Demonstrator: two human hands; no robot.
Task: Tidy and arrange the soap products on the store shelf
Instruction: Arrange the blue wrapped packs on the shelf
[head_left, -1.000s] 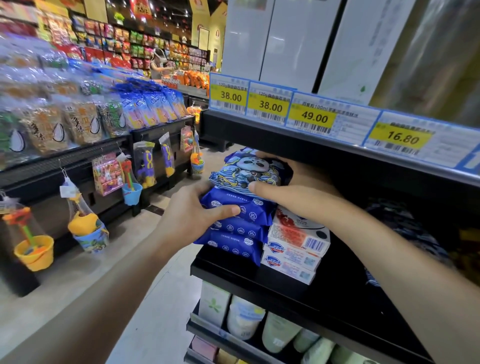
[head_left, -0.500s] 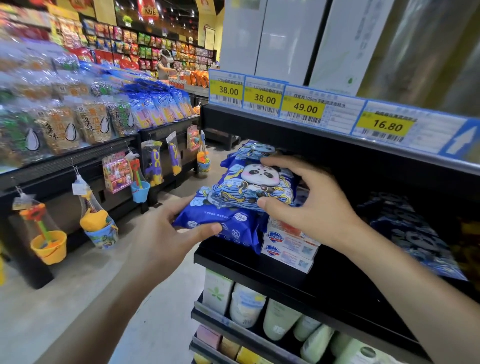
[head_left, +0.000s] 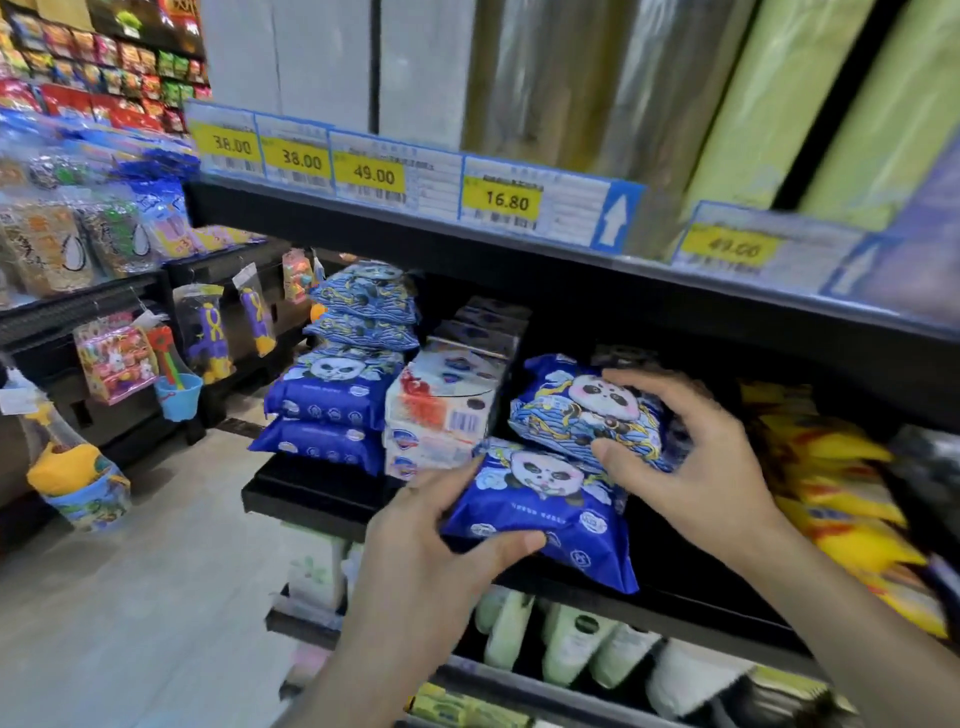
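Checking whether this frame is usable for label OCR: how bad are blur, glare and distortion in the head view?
Head view: motion blur grows toward the right; the 16.80 tag reads, the far-right 49.00 tag smears. Wide-angle bend curves the upper shelf edge. Under it is deep shadow. Left hand and right hand on the panda packs are soft-edged. Sheen on the rolls above.

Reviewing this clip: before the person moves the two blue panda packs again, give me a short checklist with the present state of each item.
1. Left hand grips the lower blue panda-print soft pack at its front edge: ok.
2. Right hand holds the upper blue panda-print soft pack: ok.
3. Lower pack fully on the black metal shelf: not ok, its front corner overhangs the lip.
4. Both packs lined up with each other: not ok, the upper one lies tilted and further back.
5. Stack of white and red soap boxes beside them stands square: ok.
6. Free space behind the packs: cannot tell, dark.
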